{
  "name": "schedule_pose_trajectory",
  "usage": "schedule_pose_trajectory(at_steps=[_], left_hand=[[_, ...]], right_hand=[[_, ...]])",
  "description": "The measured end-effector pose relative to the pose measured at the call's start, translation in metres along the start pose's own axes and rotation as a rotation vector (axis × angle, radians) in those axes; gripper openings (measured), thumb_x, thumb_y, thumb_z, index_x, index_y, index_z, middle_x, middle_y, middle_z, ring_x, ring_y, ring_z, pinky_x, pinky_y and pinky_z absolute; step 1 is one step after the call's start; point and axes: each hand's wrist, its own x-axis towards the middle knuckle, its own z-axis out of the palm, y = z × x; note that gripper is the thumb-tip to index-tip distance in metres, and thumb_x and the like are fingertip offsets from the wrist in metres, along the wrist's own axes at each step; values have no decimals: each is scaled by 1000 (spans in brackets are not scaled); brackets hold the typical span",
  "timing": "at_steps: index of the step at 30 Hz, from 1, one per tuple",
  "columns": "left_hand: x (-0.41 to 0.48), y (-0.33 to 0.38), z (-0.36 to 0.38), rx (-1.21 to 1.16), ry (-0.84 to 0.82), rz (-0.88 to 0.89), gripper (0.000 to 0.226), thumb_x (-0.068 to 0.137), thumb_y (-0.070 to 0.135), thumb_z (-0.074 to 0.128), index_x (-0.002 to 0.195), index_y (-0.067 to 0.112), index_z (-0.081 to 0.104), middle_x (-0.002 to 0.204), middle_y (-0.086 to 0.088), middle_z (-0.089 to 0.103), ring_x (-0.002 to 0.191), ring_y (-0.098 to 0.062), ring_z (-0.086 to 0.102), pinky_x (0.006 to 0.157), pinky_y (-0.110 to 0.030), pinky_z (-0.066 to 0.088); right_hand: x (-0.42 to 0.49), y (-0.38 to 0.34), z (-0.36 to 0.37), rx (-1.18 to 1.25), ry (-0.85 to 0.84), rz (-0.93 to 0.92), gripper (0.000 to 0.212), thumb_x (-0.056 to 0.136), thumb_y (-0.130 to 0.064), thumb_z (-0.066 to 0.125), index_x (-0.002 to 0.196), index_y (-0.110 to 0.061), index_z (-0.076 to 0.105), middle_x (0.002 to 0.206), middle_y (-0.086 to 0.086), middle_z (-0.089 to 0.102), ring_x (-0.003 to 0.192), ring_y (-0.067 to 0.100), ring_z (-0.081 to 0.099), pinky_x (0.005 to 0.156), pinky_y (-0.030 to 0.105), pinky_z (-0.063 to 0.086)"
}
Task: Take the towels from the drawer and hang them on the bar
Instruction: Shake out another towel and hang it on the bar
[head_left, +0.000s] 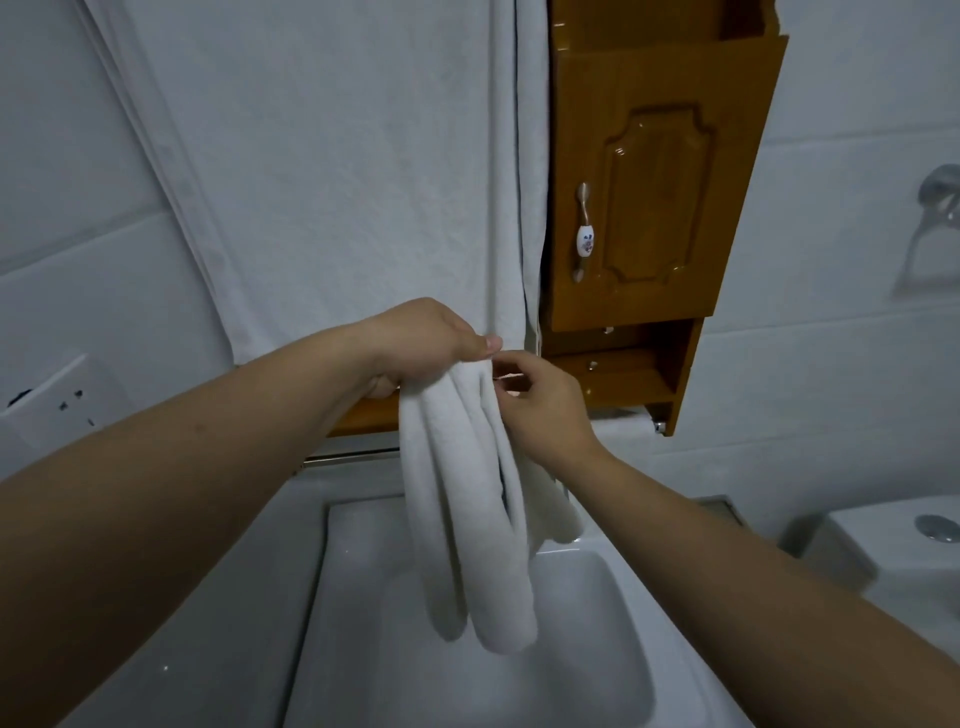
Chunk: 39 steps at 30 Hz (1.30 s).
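A white towel (467, 519) hangs bunched in long folds over the sink, gripped at its top by my left hand (421, 345). My right hand (540, 402) pinches an edge of the same towel just beside the left thumb. Behind them a large white towel (337, 171) hangs flat against the wall and reaches down to hand height. A chrome bar (343, 460) runs horizontally below the wooden shelf, partly hidden by my left forearm. No drawer is in view.
A wooden wall cabinet (660, 171) with a ceramic handle (584, 239) hangs to the right. A white sink (613, 613) lies below. A wall socket (57, 400) is at left, a chrome towel ring (930, 234) at far right, a toilet tank (904, 540) below it.
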Motion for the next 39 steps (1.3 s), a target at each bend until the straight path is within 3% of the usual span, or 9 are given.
schedule_pose_trajectory(at_steps=[4,9,11,14,19,24,28,35,39], left_hand=[[-2,-4,-4,-9,-9,-7,31,79,47,78,80,17,80,89,-2,76,93,-20,70,94,-36,53],[-5,-7,-8,-56,-8,-24,28,82,39,77,77,12,78,81,-3,75,80,-14,69,75,-25,54],[-4,-11,-9,-2,11,-28,31,82,41,77,79,10,77,83,-2,74,78,-11,65,73,-22,51],[-3,-17,-18,101,55,-55,39,83,41,76,66,7,66,60,1,57,58,-10,52,55,-20,39],[-6,-34,-41,191,143,-115,37,84,39,76,73,4,71,73,-5,63,67,-16,56,56,-25,41],[-1,-51,-49,278,151,-146,36,83,43,75,68,11,73,77,-6,68,74,-18,61,59,-26,43],[3,-56,-52,318,150,-167,37,84,43,74,62,14,69,73,-3,64,70,-16,57,55,-26,38],[8,-63,-53,422,173,-162,42,83,45,74,66,8,67,74,-6,62,78,-22,56,59,-30,38],[10,-54,-40,434,150,-117,36,82,41,77,92,6,76,98,-10,70,96,-23,60,75,-28,43]], right_hand=[[1,-1,6,204,-159,35,28,92,-25,68,119,-22,72,100,-8,75,91,7,69,83,29,58],[8,-2,12,-102,36,52,26,94,-23,59,117,-26,71,86,-13,69,77,2,61,65,19,45],[12,-4,10,-160,25,79,35,93,-20,59,127,-26,63,88,-12,65,81,5,60,68,20,46],[14,1,3,-225,-25,130,44,92,-15,61,134,-26,58,97,-10,64,89,12,62,77,29,54],[20,30,-21,-256,17,226,27,92,-11,61,115,-24,66,106,-6,67,87,15,64,79,38,60],[25,39,-36,-339,29,240,20,96,-13,58,96,-27,72,92,-9,68,84,13,63,77,41,61],[24,36,-45,-235,-7,233,20,100,-18,57,105,-22,76,95,-8,69,79,9,61,64,26,59],[22,14,-57,14,-94,225,23,101,-30,55,94,-28,77,81,-10,74,79,12,67,68,27,51],[26,-8,-52,88,-101,209,27,104,-30,48,106,-26,75,99,-13,71,92,4,64,75,21,51]])
